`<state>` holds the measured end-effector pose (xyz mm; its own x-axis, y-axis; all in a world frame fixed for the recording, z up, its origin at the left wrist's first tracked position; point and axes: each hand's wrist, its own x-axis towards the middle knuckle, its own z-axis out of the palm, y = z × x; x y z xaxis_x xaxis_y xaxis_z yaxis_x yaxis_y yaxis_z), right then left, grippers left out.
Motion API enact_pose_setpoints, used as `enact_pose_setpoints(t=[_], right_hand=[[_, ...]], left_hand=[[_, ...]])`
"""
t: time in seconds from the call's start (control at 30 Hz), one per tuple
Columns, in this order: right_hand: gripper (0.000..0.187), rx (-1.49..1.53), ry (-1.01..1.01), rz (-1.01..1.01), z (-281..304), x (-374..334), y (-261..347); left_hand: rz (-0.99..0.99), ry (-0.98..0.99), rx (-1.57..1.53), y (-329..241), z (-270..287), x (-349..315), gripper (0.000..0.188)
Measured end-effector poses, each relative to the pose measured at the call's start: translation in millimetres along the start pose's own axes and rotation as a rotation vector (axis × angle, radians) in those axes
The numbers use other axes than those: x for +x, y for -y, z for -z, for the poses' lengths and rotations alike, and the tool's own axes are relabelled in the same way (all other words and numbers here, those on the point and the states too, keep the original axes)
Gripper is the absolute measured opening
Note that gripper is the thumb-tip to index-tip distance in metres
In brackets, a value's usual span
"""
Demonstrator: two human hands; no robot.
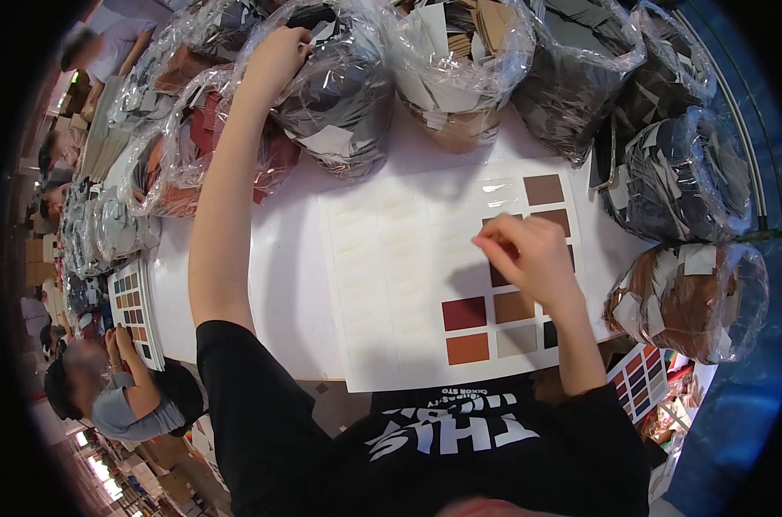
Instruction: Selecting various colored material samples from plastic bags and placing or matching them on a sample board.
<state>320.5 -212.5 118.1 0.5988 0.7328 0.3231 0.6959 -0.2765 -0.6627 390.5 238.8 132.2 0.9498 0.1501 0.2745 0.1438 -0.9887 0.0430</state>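
Observation:
A large white sample card lies on the white table in front of me, with brown, rust and dark swatches stuck along its right and lower part. My right hand hovers over the swatch columns, fingers pinched together; whether it holds a small piece I cannot tell. My left hand reaches far up into a clear plastic bag of dark and white swatch pieces, fingers at the bag's mouth.
Several clear bags of swatches ring the card: reddish ones at left, tan in the middle, dark ones at right, brown at lower right. A finished colour card lies left, beside another seated person.

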Motion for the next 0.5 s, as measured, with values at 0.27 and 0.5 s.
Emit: enact_pose_setpoints(t=[0.27,0.5], right_hand=[[0.014,-0.225,-0.376,0.188,25.4,101.9,-5.9],[0.024,-0.456,-0.348,0.236,23.5,207.3,-19.8]], left_hand=[[-0.123,-0.192,0.204,-37.4,21.5,-14.8,0.012],[0.0,-0.203,0.026,-54.9,27.5,-19.8,0.013]])
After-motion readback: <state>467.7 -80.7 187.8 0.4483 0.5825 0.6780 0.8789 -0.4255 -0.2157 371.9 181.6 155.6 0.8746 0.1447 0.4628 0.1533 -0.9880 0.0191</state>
